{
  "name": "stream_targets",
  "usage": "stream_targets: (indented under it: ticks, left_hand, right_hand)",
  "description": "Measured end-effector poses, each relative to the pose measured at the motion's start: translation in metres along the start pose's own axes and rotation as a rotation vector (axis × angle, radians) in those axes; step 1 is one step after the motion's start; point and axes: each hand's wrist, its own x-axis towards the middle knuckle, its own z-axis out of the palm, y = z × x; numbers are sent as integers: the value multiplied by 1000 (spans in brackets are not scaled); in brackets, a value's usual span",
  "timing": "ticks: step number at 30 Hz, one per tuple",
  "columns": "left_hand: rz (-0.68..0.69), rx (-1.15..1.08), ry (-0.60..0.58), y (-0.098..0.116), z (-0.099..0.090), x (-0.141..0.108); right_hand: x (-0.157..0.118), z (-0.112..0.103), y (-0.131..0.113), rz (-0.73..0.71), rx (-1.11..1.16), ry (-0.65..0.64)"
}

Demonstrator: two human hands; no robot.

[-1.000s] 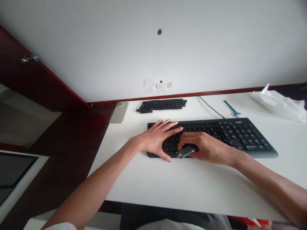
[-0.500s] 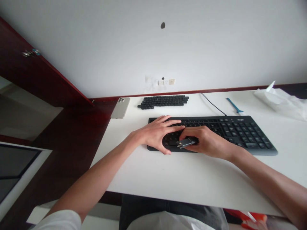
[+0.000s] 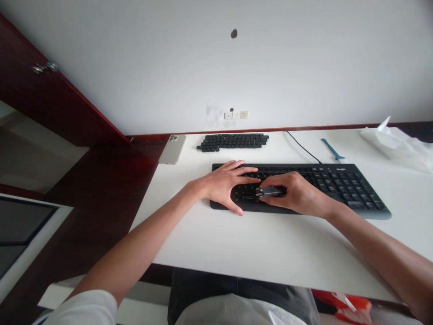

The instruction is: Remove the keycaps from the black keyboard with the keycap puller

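A black keyboard [image 3: 352, 187] lies across the white table, with bare sockets showing at its left part. My left hand [image 3: 228, 183] rests flat on that left end, fingers spread and thumb over the front edge. In my right hand [image 3: 294, 194] is a small grey keycap puller [image 3: 270, 191] with a metallic tip pointing left. This hand is closed around it, low over the keyboard's middle, and its fingertips hide what lies under them. Behind the keyboard, loose black keycaps [image 3: 235, 141] sit together in rows.
A phone [image 3: 172, 149] lies at the table's left edge. Back right are a blue tool [image 3: 333, 149] and a crumpled white plastic bag [image 3: 397, 142]. The keyboard's black cable [image 3: 302, 146] runs to the rear. A dark red door [image 3: 50, 85] stands at left.
My right hand has shifted slightly right with the keycap puller, which now lies more level. My left hand stays spread on the keyboard. The whole view has tilted a little.
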Motion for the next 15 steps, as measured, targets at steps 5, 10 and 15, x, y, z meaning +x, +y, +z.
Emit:
stream_targets:
  ticks: [5, 10, 15]
  left_hand:
    - [4, -5, 14, -1, 2, 0]
    - [-11, -19, 9, -2, 3, 1]
    - [-10, -1, -2, -3, 2, 1]
  right_hand:
    - [0, 2, 4, 121, -36, 15]
    - [1, 0, 3, 117, -19, -4]
    - [1, -1, 1, 24, -30, -43]
